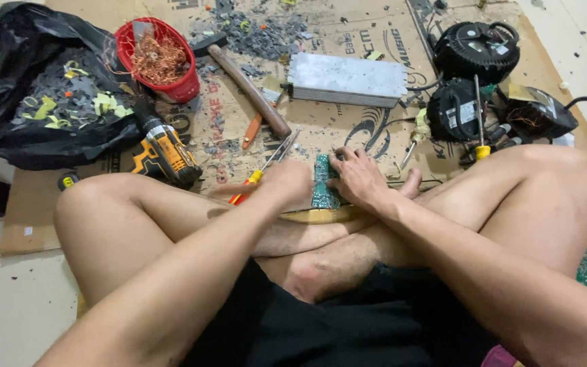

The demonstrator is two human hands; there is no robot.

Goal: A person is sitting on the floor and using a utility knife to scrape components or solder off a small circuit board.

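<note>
A person sits cross-legged on flattened cardboard (348, 136), bare knees filling the lower frame. At center, the left hand (285, 182) is closed round the red-and-yellow handle of a screwdriver (264, 170), shaft angled up-right. Just beside it, the right hand (358, 178) lies flat w/ fingers spread, pressing on a green circuit board (322, 182) that rests on the crossed shins at mid-frame. Left of center, a yellow-and-black cordless drill (164, 153) lies near the left knee. Further up, an orange-handled tool (253, 130) and a brown wooden stick (249, 90) lie diagonally; a grey metal box (346, 79) sits at upper center. Upper left: a red basket (161, 58) of copper wire beside a black plastic bag (42, 95) of grey scraps. Upper right: two black round motor units (473, 71) w/ cables, and a yellow-handled screwdriver (479, 122) standing btwn them and the right knee.
</note>
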